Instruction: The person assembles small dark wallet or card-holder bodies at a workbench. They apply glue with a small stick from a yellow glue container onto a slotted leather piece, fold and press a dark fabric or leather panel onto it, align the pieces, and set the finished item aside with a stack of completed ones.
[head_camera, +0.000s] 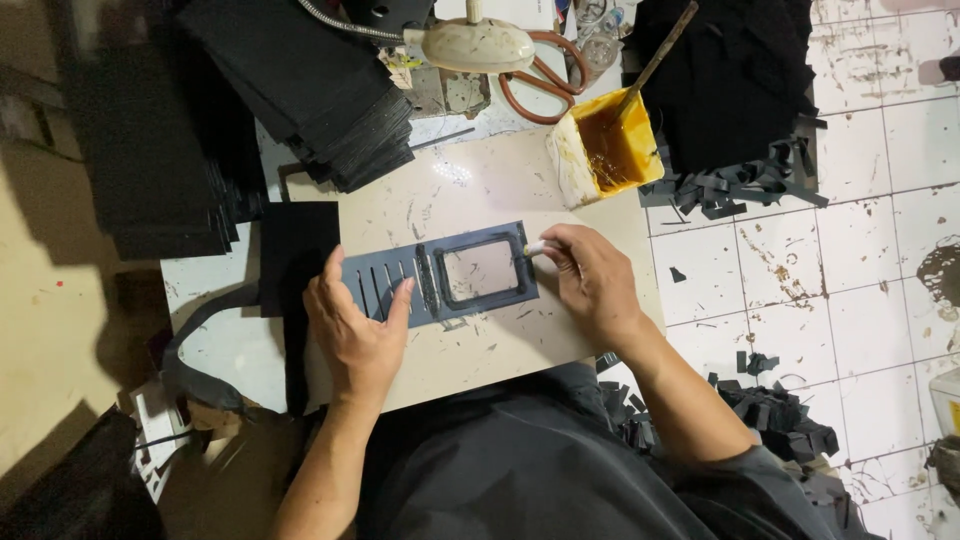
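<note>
Two hands are seen over the pale worktop (480, 190). The slotted dark panel (440, 275) is pressed flat by the left hand (355, 320), its grip open; a small brush (535, 248) is pinched in the right hand (592, 280) at the panel's window edge.

Stack of black sheets (330, 90), orange-handled scissors (545, 85), yellow glue tub (605, 150), black scraps (735, 185) on white tiled floor (860, 250)

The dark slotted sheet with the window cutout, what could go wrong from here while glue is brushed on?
The right hand brushes glue round the window of the dark slotted sheet; strokes could smear onto the pale board. The left hand might let it shift. The yellow glue tub sits close enough to be knocked.
</note>
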